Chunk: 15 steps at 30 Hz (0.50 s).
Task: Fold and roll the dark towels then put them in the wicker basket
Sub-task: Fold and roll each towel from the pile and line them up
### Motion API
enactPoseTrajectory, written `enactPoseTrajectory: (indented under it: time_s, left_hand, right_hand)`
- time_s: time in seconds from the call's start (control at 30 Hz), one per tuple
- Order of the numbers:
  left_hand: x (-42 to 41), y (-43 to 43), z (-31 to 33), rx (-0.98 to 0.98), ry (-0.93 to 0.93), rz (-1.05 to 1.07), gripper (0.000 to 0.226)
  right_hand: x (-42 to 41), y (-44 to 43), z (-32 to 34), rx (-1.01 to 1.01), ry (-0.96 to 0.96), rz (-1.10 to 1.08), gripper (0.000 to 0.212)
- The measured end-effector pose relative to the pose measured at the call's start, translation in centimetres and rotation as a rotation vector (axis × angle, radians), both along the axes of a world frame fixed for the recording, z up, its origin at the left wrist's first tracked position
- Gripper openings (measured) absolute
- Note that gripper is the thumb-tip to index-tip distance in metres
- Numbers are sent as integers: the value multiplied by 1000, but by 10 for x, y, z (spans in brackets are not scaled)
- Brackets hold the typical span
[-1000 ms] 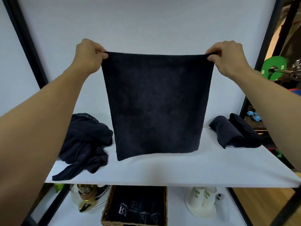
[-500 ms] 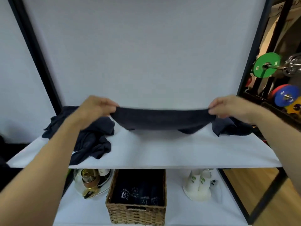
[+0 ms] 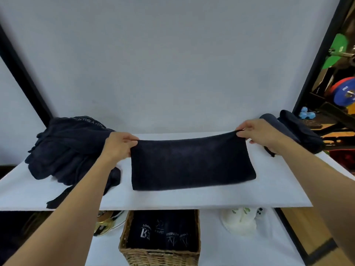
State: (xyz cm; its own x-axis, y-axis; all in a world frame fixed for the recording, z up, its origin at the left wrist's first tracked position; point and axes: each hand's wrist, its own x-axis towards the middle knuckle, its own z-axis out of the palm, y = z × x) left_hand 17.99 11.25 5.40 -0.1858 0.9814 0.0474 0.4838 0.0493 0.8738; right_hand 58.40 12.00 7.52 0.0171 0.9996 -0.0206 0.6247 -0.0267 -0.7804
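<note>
A dark towel (image 3: 192,162) lies folded on the white shelf (image 3: 192,198), its near edge flat and its far edge lifted. My left hand (image 3: 119,145) pinches the far left corner, and my right hand (image 3: 255,132) pinches the far right corner. To the left lies a heap of loose dark towels (image 3: 65,148). Folded dark towels (image 3: 299,131) sit at the shelf's right end. Below the shelf stands the wicker basket (image 3: 159,254) with several rolled dark towels inside.
Black frame posts (image 3: 315,60) flank the shelf. On the lower level a gold and glass object (image 3: 103,223) sits left of the basket and a white ceramic piece (image 3: 240,219) right of it. Coloured weight plates (image 3: 343,91) hang at far right.
Both hands came down from holding the towel hanging upright. The towel now lies on the shelf, doubled over, and the view has tilted down.
</note>
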Motion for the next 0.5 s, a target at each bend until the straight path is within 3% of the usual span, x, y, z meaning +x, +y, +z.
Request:
enactPoseTrajectory:
  time_s: [0.2,0.3,0.37,0.43,0.5]
  left_hand:
    - [12,81,-41,-25,219,99,10]
    - [16,94,-59,-68,367,141,14]
    - [32,95,-60,13,513,181,21]
    - [65,86,-59,164,566,87,31]
    - [101,70,-66,163,584,-153,47]
  right_hand:
    - [-5,79,-60,19,-63,-111,9]
    - [-9,90,-84,25,-221,-154,12]
    - [-20,90,-86,128,-380,-198,22]
    - [-50,81,-80,308,-437,-136,33]
    - [-92,67,-82,375,-478,101,43]
